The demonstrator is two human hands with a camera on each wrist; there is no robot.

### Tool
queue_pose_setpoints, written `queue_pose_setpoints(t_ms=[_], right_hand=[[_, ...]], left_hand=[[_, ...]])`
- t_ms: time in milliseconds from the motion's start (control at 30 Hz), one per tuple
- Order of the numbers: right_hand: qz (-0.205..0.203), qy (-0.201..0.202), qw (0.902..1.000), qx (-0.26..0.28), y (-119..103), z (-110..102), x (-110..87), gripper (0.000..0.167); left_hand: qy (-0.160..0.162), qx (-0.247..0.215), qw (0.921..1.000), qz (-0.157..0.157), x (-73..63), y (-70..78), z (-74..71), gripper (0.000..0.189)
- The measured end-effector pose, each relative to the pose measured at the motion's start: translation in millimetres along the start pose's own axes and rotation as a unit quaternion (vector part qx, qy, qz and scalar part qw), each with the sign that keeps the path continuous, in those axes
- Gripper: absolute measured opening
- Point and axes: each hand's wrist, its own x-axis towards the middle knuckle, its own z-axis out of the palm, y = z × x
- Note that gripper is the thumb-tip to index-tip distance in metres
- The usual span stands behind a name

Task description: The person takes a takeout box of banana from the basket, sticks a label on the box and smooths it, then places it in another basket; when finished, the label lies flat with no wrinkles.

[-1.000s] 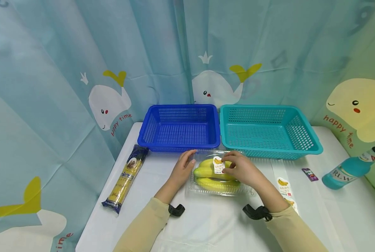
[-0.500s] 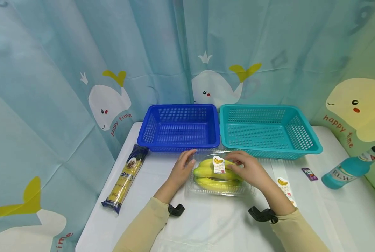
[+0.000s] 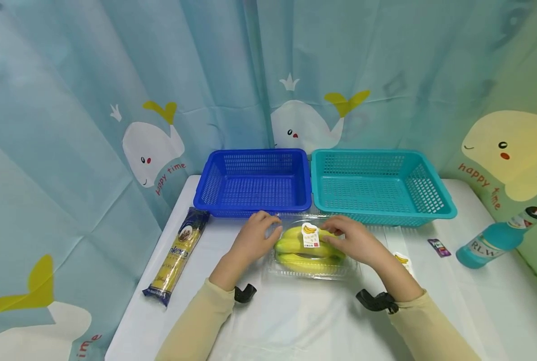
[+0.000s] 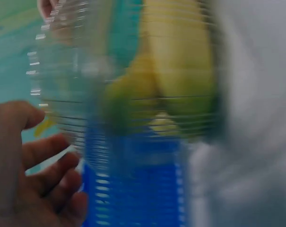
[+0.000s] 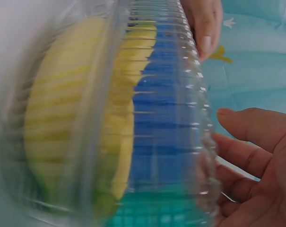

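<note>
A clear plastic clamshell box [image 3: 295, 273] of yellow bananas [image 3: 291, 245] sits in front of the baskets. On its lid is a white label [image 3: 310, 235] with a banana picture. My left hand [image 3: 252, 238] is by the box's left edge, fingers loosely bent; in the left wrist view its fingertips are close to the ridged plastic, and contact is unclear. At the other end my right hand [image 3: 358, 241] is over the right part of the lid, its fingers relaxed and off the label. The right wrist view has the bananas [image 5: 62, 118] blurred behind the ridged wall.
Behind the box stand a blue basket [image 3: 259, 205] and a teal basket [image 3: 381, 213]. A pasta packet [image 3: 176, 255] lies at left. A banana sticker strip [image 3: 401, 259], partly behind my right arm, a small purple packet [image 3: 439, 247] and a turquoise bottle [image 3: 487, 245] are at right.
My right hand's fingers have drawn right, away from the label they were touching. My left hand has shifted slightly left at the box's edge. The view has turned a little.
</note>
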Motion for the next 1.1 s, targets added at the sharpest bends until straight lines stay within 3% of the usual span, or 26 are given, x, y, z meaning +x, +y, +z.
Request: queue_pose_setpoints(t_ms=[233, 400, 533, 700, 1100], right_hand=[[-0.003, -0.03, 0.9992, -0.025, -9, -9, 9.5, 0.025], [0.0, -0.075, 0.9963, -0.042, -12, -13, 18.2, 0.014], [0.018, -0.125, 0.9903, -0.058, -11, -13, 23.5, 0.024], [0.046, -0.162, 0.9826, -0.078, -13, -11, 28.5, 0.035], [0.046, -0.205, 0.9725, -0.102, -15, -10, 37.6, 0.043]], left_hand=[[-0.108, 0.012, 0.9927, 0.053, 18.7, 20.0, -16.4, 0.03], [-0.177, 0.045, 0.9818, 0.052, 33.6, 34.1, -19.3, 0.038], [-0.216, 0.096, 0.9706, 0.045, 42.6, 43.8, -19.1, 0.048], [-0.243, 0.143, 0.9584, 0.041, 48.5, 51.6, -18.1, 0.052], [-0.264, 0.173, 0.9488, 0.018, 53.4, 58.6, -11.9, 0.056]])
